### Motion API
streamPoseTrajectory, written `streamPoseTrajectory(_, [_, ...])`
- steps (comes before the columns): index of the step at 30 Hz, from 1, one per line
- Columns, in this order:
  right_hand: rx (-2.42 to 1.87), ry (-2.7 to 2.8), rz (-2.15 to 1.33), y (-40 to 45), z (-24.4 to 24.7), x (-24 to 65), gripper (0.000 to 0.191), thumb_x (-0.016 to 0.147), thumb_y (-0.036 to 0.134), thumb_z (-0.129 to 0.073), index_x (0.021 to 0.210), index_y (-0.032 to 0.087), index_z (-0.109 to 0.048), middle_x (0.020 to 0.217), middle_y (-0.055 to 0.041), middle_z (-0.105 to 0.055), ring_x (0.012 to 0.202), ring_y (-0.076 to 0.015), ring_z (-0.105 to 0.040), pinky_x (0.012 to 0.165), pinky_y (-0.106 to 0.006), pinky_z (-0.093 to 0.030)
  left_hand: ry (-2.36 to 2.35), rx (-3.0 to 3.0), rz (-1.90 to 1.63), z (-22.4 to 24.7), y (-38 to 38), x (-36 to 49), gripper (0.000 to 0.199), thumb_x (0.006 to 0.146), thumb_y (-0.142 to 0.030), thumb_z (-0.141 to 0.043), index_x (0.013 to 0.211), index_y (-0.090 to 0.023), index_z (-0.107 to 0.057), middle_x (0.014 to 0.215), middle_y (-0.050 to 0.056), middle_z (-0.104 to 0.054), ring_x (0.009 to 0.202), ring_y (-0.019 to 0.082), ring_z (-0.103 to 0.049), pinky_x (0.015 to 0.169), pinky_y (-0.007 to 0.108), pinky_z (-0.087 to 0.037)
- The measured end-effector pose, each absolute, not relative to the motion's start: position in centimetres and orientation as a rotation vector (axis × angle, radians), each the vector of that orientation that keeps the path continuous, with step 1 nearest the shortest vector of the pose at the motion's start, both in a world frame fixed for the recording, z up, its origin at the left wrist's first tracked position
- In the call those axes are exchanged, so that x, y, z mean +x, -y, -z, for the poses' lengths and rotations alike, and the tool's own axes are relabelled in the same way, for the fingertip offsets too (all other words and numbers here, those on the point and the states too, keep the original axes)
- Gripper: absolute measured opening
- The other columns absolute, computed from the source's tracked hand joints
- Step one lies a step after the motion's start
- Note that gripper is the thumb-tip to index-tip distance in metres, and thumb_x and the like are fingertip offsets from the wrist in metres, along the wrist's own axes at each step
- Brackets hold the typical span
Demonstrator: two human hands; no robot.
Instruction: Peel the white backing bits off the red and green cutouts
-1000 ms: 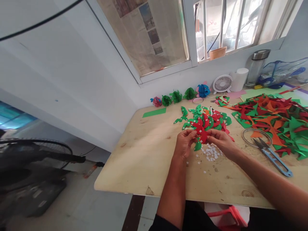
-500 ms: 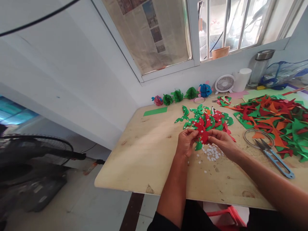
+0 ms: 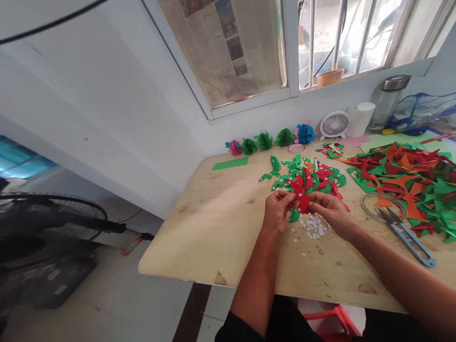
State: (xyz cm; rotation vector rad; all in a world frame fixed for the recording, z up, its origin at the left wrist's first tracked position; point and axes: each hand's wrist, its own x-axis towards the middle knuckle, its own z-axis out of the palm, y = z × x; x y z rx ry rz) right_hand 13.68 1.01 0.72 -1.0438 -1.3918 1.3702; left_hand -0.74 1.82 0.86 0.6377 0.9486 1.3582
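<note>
Between my two hands is a red paper cutout (image 3: pixel 302 201) dotted with small white squares. My left hand (image 3: pixel 277 209) pinches its left edge between thumb and fingers. On the other side, my right hand (image 3: pixel 329 211) is closed on its right edge, fingertips against the paper. Just beyond lies a heap of green and red paper cutouts (image 3: pixel 315 176), many with white squares on them. Below my fingers, small white squares (image 3: pixel 316 228) are scattered on the wooden table (image 3: pixel 213 228). One green cutout (image 3: pixel 294 216) shows under the left hand.
Thread snips (image 3: pixel 406 235) and a metal ring (image 3: pixel 366 204) lie right of my right hand, beside a large pile of paper scraps (image 3: pixel 409 180). Folded paper figures (image 3: pixel 263 141), a small fan (image 3: pixel 335 125) and a glass bottle (image 3: pixel 388 102) line the wall. A green strip (image 3: pixel 230 164) lies left.
The view has shifted slightly. Both hands keep their grip on the red paper cutout, with barely any movement of the fingers.
</note>
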Motion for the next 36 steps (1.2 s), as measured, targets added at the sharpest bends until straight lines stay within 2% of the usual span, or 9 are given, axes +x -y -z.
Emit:
streamPoseTrajectory(5, [-1.050, 1.387, -1.372, -1.00, -0.72, 13.73, 0.018, 0.070, 0.036, -0.063, 0.070, 0.018, -0.060, 0.056, 0.0015, -0.059, 0.051, -0.0114, -0.049, 0.050, -0.024, -0.036, -0.967, 0.647, -1.408, -0.82, -1.75, -0.38, 0.028, 0.047, -0.028, -0.080, 0.056, -0.014, -0.056, 0.051, -0.002, -0.057, 0.047, 0.007, -0.051, 0.050, 0.021, -0.040])
streamPoseTrajectory(12, [-1.021, 1.344, -1.438, -1.04, -0.62, 13.77, 0.013, 0.069, 0.030, -0.063, 0.073, 0.018, -0.062, 0.061, 0.0018, -0.061, 0.056, -0.0112, -0.051, 0.054, -0.024, -0.037, -0.980, 0.696, -1.472, -0.83, -1.74, -0.09, 0.026, 0.050, -0.026, -0.078, 0.056, -0.014, -0.056, 0.051, -0.003, -0.056, 0.047, 0.007, -0.052, 0.052, 0.021, -0.041])
streamPoseTrajectory(19, [-1.062, 1.368, -1.399, -0.97, -0.96, 13.77, 0.017, 0.068, 0.034, -0.064, 0.073, 0.018, -0.061, 0.061, 0.0010, -0.060, 0.056, -0.0116, -0.050, 0.053, -0.025, -0.036, -0.999, 0.740, -1.519, -0.88, -1.67, 0.03, 0.024, 0.053, -0.025, -0.077, 0.060, -0.015, -0.056, 0.052, -0.003, -0.057, 0.045, 0.007, -0.051, 0.049, 0.020, -0.040])
streamPoseTrajectory(31, [-1.057, 1.401, -1.379, -1.04, -0.96, 13.89, 0.019, 0.071, 0.035, -0.063, 0.074, 0.017, -0.062, 0.062, 0.0002, -0.060, 0.058, -0.0114, -0.051, 0.055, -0.023, -0.038, -1.028, 0.938, -1.643, -1.20, -1.27, 0.22, 0.021, 0.059, -0.023, -0.074, 0.066, -0.014, -0.056, 0.056, -0.003, -0.058, 0.051, 0.007, -0.054, 0.053, 0.018, -0.043])
streamPoseTrajectory(36, [-1.040, 1.355, -1.409, -1.13, -0.65, 13.76, 0.022, 0.069, 0.036, -0.066, 0.081, 0.017, -0.063, 0.066, -0.0006, -0.063, 0.060, -0.0119, -0.053, 0.056, -0.024, -0.040, -1.066, 0.977, -1.662, -1.11, -1.31, 0.21, 0.018, 0.062, -0.022, -0.072, 0.066, -0.014, -0.056, 0.059, -0.003, -0.057, 0.053, 0.007, -0.054, 0.053, 0.018, -0.043])
